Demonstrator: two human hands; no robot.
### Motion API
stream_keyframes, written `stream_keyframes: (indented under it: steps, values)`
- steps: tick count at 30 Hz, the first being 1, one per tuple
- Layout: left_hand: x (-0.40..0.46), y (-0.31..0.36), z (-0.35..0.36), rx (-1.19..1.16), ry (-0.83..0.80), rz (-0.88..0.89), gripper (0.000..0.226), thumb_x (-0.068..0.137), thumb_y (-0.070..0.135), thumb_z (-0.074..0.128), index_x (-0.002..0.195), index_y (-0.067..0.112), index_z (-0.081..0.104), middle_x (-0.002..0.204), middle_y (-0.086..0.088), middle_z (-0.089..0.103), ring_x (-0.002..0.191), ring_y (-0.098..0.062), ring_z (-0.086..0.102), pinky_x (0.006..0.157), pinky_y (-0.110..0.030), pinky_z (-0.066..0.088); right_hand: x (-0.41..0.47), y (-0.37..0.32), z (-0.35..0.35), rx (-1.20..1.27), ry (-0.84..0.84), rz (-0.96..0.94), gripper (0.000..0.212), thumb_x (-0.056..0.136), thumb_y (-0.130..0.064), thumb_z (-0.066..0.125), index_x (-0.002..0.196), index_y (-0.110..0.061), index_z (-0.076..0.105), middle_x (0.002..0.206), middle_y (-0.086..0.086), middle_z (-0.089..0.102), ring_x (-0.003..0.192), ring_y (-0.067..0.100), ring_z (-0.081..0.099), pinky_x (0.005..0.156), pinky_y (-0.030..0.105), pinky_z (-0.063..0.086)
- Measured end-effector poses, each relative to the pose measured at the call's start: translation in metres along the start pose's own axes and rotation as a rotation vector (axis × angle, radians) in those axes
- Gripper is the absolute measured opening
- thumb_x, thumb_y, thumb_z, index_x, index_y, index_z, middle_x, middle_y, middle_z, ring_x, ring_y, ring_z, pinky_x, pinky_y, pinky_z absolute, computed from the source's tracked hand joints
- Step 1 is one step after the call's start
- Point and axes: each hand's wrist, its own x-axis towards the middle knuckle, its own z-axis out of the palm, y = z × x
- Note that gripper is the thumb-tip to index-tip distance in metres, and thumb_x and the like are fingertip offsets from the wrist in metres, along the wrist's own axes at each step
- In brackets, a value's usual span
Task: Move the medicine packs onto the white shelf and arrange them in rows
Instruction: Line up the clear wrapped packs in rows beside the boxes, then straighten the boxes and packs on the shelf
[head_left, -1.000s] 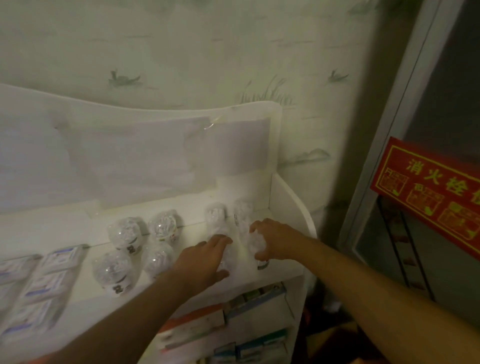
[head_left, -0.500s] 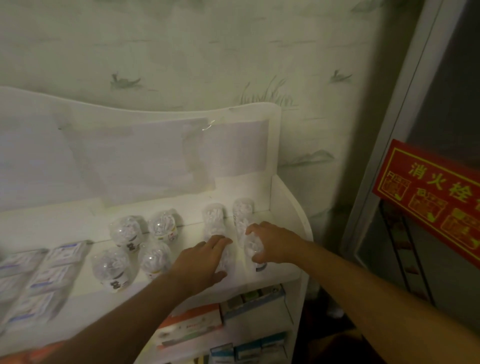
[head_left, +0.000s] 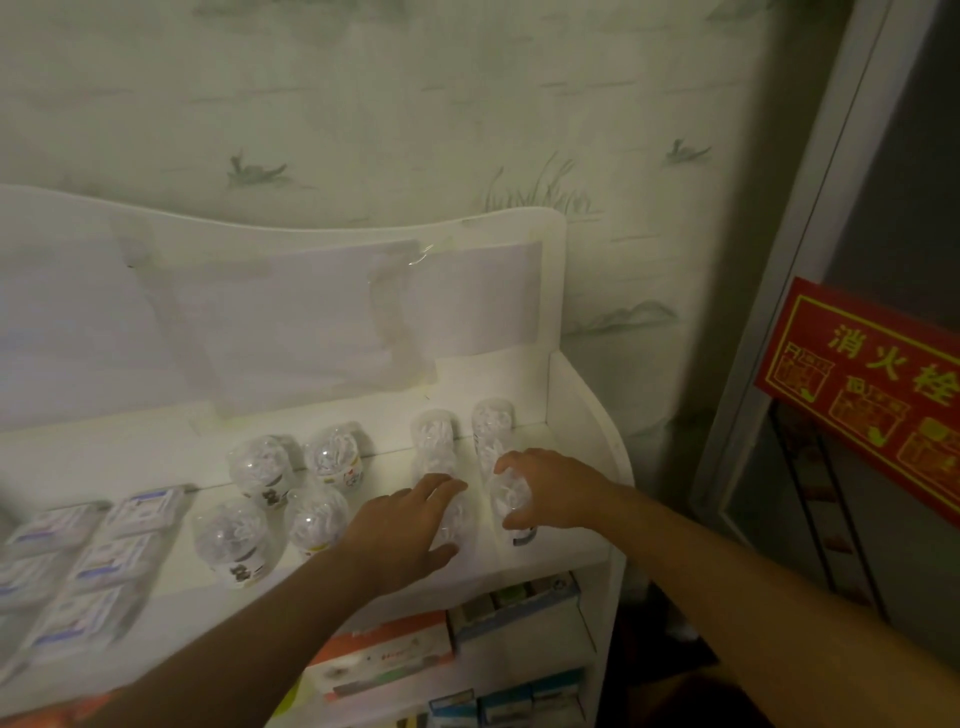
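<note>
Lower shelves, nearest, are holding boxes (head_left: 382, 660). Above them on the white shelf (head_left: 576, 545), the left hand (head_left: 400, 525) is lying over a clear pack (head_left: 456, 519), fingers loosely wrapping it; the right hand (head_left: 550, 488) is gripping another pack (head_left: 511, 501) just beside it. Looks like late-stage tidying: four round packs (head_left: 260, 470) are sitting in two rows mid-shelf, flat boxes (head_left: 140, 512) lining up at left, two more packs (head_left: 491, 415) standing at the far right. Packs left elsewhere: none showing. Room is getting tight: side wall (head_left: 582, 415) close on the right, front edge near the wrists, back panel (head_left: 311, 322) behind; a bare strip is staying free along the far side.
</note>
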Motion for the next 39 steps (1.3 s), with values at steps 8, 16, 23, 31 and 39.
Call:
stream_keyframes:
  steps: [8, 16, 23, 31, 39]
  values:
    - [-0.002, -0.002, -0.002, 0.013, -0.017, 0.017, 0.075, 0.088, 0.057, 0.051, 0.148, 0.030, 0.015, 0.156, 0.009, 0.017, 0.113, -0.019, 0.057, 0.082, -0.032, 0.052, 0.000, 0.003, 0.000, -0.030, -0.048, 0.022, 0.081, 0.075, -0.054, 0.073, 0.142, -0.035, 0.032, 0.141, 0.001, 0.044, 0.121, 0.022, 0.049, 0.095, 0.035, 0.044]
    - [-0.008, -0.001, -0.017, 0.047, 0.013, 0.012, 0.070, 0.091, 0.065, 0.035, 0.148, 0.030, 0.016, 0.156, 0.010, 0.018, 0.093, -0.019, 0.065, 0.069, -0.033, 0.053, -0.008, -0.004, -0.019, -0.028, -0.052, 0.042, 0.087, 0.075, -0.058, 0.071, 0.146, -0.038, 0.024, 0.145, 0.004, 0.040, 0.128, 0.024, 0.045, 0.104, 0.041, 0.042]
    - [-0.011, -0.025, -0.055, 0.048, 0.079, -0.055, 0.054, 0.095, 0.054, 0.036, 0.143, 0.032, 0.030, 0.151, 0.007, 0.032, 0.117, -0.021, 0.055, 0.089, -0.041, 0.051, 0.000, -0.037, -0.052, -0.081, 0.141, -0.034, 0.054, 0.086, -0.054, 0.062, 0.130, -0.027, 0.051, 0.129, 0.000, 0.055, 0.113, 0.017, 0.055, 0.096, 0.032, 0.045]
    - [-0.077, -0.104, -0.082, 0.074, 0.082, -0.252, 0.052, 0.094, 0.045, 0.047, 0.143, 0.030, 0.036, 0.151, 0.006, 0.036, 0.136, -0.017, 0.038, 0.110, -0.033, 0.032, 0.050, -0.119, -0.050, -0.181, 0.104, -0.237, 0.053, 0.087, -0.049, 0.061, 0.135, -0.032, 0.048, 0.140, -0.004, 0.052, 0.125, 0.019, 0.049, 0.106, 0.037, 0.040]
    - [-0.151, -0.201, -0.089, 0.072, 0.056, -0.429, 0.044, 0.096, 0.038, 0.046, 0.139, 0.031, 0.041, 0.147, 0.010, 0.042, 0.128, -0.014, 0.047, 0.102, -0.031, 0.040, 0.086, -0.194, -0.012, -0.169, 0.087, -0.277, 0.055, 0.087, -0.049, 0.061, 0.137, -0.032, 0.046, 0.143, -0.005, 0.048, 0.129, 0.018, 0.046, 0.106, 0.036, 0.039]
